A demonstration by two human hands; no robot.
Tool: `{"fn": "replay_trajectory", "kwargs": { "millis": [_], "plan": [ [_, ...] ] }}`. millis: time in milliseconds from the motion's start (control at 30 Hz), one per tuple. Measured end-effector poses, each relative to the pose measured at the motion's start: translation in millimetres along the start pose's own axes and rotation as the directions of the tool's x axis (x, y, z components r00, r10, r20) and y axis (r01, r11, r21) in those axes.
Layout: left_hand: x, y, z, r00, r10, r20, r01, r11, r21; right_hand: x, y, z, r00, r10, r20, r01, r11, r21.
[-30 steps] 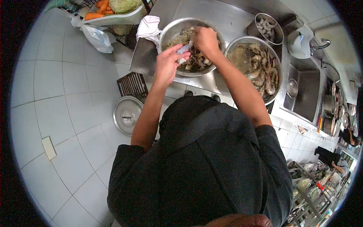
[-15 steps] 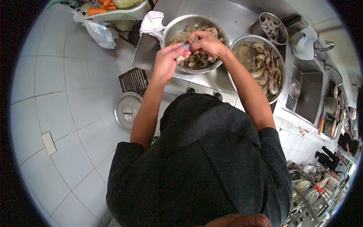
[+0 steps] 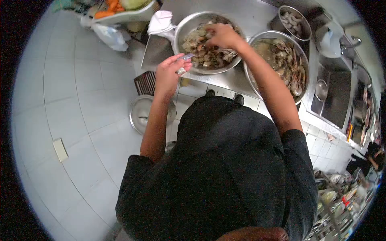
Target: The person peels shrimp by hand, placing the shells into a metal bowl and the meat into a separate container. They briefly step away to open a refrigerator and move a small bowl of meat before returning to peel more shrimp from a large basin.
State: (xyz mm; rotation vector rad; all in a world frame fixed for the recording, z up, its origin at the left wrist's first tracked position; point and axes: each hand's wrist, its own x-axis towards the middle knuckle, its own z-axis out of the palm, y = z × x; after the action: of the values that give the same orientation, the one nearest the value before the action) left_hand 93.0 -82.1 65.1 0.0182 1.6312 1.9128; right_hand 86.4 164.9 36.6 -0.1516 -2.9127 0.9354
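My left hand (image 3: pixel 168 71) is closed on a peeled shrimp (image 3: pixel 186 57), greyish and pinched between thumb and fingers just off the left rim of a steel bowl (image 3: pixel 181 29). A small whitish piece (image 3: pixel 181 71) shows lower at the same fingers; what it is I cannot make out. Over the bowl hovers my right hand (image 3: pixel 224 36), fingers bent down and apart, slightly blurred, with nothing clear between them. Beneath it lies a heap of shrimp shells and heads (image 3: pixel 209 56). A second steel bowl (image 3: pixel 250 76) to the right holds whole shrimp (image 3: pixel 286 66) in cloudy water.
Peeled shrimp fill part of a deep steel container (image 3: pixel 309 36) at the back right. A white cloth (image 3: pixel 161 23) lies left of the shell bowl. Farther right is a sink (image 3: pixel 335 92) with a ladle (image 3: pixel 321 90). A round lid (image 3: pixel 140 116) sits low at left.
My right hand has left the shrimp in my left hand and moved right over the shells, its fingers parting. My left hand, still gripping the shrimp, has shifted slightly down and left.
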Motion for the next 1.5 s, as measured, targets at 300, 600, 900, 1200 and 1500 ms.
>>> {"fn": "replay_trajectory", "kwargs": {
  "millis": [300, 600, 900, 1200, 1500],
  "plan": [
    [31, -19, 98, 0.952, -0.159, 0.261, 0.229, 0.937, -0.263, -147, 45, -50, 0.928, 0.312, -0.206, -0.308, 0.950, 0.052],
    [97, -8, 286, 0.774, -0.025, 0.633, 0.173, 0.970, -0.173, -287, 114, -35, 0.788, 0.400, -0.468, -0.538, 0.817, -0.209],
    [101, -82, 308, 0.696, 0.297, 0.654, -0.709, 0.137, 0.692, -268, 129, -105, 0.545, 0.655, -0.523, -0.638, 0.729, 0.248],
    [52, -125, 255, 0.763, -0.334, 0.553, -0.584, 0.010, 0.811, -192, 223, -104, 0.588, 0.667, -0.457, -0.731, 0.681, 0.053],
    [65, -57, 228, 0.878, 0.182, 0.443, -0.459, 0.585, 0.669, -215, 139, -74, 0.702, 0.334, -0.629, -0.459, 0.888, -0.041]
  ]
}}
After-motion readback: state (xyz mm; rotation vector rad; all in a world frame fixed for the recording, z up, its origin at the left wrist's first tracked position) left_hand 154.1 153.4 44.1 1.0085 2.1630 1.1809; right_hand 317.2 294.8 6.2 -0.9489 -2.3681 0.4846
